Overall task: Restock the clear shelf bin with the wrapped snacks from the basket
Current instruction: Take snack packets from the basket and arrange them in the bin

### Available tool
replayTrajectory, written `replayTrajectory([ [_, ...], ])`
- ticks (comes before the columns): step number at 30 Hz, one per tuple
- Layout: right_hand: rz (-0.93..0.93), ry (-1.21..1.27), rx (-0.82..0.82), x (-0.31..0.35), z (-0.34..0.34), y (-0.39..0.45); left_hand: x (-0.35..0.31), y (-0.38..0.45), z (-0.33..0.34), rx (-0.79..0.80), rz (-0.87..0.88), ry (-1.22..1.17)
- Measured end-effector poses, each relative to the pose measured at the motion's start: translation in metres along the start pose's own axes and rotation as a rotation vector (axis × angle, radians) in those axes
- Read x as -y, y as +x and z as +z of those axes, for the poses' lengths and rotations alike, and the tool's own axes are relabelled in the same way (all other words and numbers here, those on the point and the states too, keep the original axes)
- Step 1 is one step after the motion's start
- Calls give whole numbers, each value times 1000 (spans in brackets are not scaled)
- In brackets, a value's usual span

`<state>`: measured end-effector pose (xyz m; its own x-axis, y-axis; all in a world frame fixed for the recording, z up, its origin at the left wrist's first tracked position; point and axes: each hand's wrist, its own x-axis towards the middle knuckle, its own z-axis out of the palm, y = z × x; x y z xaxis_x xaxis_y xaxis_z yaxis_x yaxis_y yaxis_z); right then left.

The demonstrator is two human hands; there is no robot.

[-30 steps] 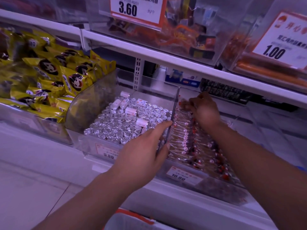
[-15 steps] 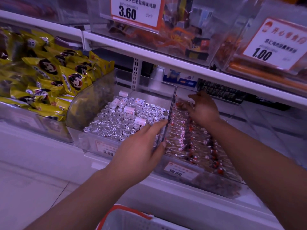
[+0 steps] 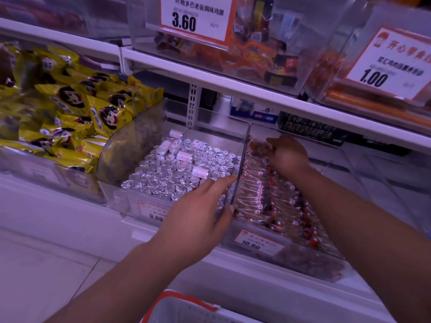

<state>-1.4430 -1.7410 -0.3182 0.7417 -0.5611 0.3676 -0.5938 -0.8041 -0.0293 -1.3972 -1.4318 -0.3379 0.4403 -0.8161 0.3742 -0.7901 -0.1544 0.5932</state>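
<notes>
Right hand (image 3: 288, 156) deep at back of clear shelf bin (image 3: 254, 247), fingers curled down around small brownish clump, probably wrapped snacks (image 3: 263, 194) being set into back gap; blur hides exact grip. Left hand (image 3: 198, 220) fingers straight, holding nothing, resting against clear divider (image 3: 241, 166), likely steadying it against push of rows. Snacks lie in neat rows across bin, front to back. Basket (image 3: 186, 308) below at frame bottom, contents unseen. Left neighbour bin holds silver foil rolls (image 3: 177, 173); yellow packets (image 3: 70, 113) further left.
</notes>
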Motion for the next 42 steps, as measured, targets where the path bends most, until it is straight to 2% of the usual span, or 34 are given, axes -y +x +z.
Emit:
replayTrajectory([
  [2, -5, 35, -57, -2, 2, -1, -1, 0, 0, -6, 8, 7],
  [4, -31, 61, -44, -3, 2, 0, 0, 0, 0, -8, 10, 11],
  [8, -149, -42, -25, -4, 3, 3, -1, -1, 0, -9, 9, 3],
  [17, 68, 68, 36, -1, 16, 13, -3, 0, 0, -27, 10, 8],
  [24, 73, 278, -187, 6, 8, -3, -2, 0, 1, -42, 15, 2],
  [30, 101, 272, -176, -7, -3, -6, 0, -1, 0, -26, 13, -12],
  [34, 133, 316, -241, 1, -24, -23, 2, -3, -3, -37, 35, -23],
  [37, 158, 543, -296, 25, -59, -63, -3, -13, -12, -77, 60, -22],
  [40, 31, 769, -411, 65, -79, -157, -7, -33, -21, -195, 208, 75],
  [42, -113, 819, -274, 94, -61, -235, 0, -57, -17, -158, 301, 95],
])
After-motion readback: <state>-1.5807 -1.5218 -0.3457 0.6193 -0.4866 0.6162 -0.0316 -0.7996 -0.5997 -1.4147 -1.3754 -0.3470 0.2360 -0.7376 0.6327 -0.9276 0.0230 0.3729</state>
